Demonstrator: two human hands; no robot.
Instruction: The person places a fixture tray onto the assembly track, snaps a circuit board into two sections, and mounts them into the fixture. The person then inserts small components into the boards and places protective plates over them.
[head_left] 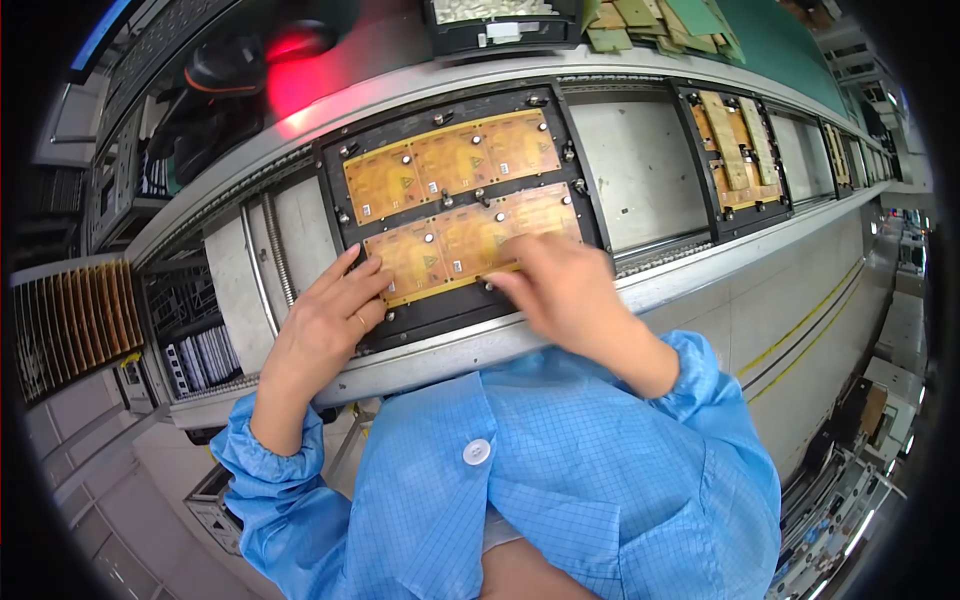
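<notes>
A black frame [326,175] lies on the conveyor [630,150], holding two amber circuit panels side by side. The left hand [325,325] rests at the left end of the near panel [465,240] — its fingertips on the panel's corner and the frame beside it. The right hand [560,285] is over the near panel's front edge, thumb and index finger apart, the thumb close to the edge; whether it grips anything cannot be told. The far panel [450,160] lies just beyond, small clips around it. Farther right along the conveyor sits another frame [704,170] with wooden-looking strips [722,140] across its panel — and a scanner [225,65] stands beyond the conveyor, near a red glow.
</notes>
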